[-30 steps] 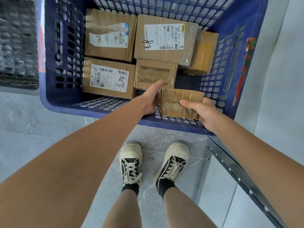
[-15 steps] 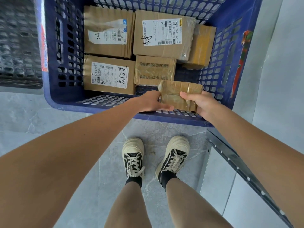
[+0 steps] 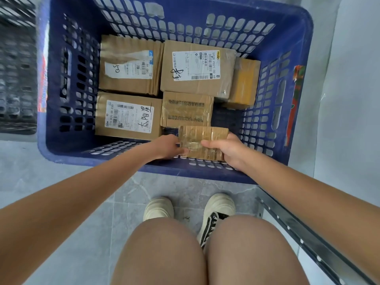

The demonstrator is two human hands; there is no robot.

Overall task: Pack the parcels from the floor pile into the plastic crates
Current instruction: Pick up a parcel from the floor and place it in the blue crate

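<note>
A blue crate (image 3: 287,23) fills the top of the view, its near wall at six o'clock just above two cream shoes (image 3: 220,206) on the grey floor (image 3: 51,177). Both hands hold a small taped box (image 3: 203,138) inside the near wall: the left hand (image 3: 166,147) grips its left end, the right hand (image 3: 228,149) its right end, thumb on top. Beyond it, toward twelve o'clock, five cardboard parcels (image 3: 187,109) lie flat on the bottom; three carry white labels (image 3: 195,65). A grey crate (image 3: 16,79) sits at nine o'clock, a metal rail (image 3: 304,237) at four o'clock.
</note>
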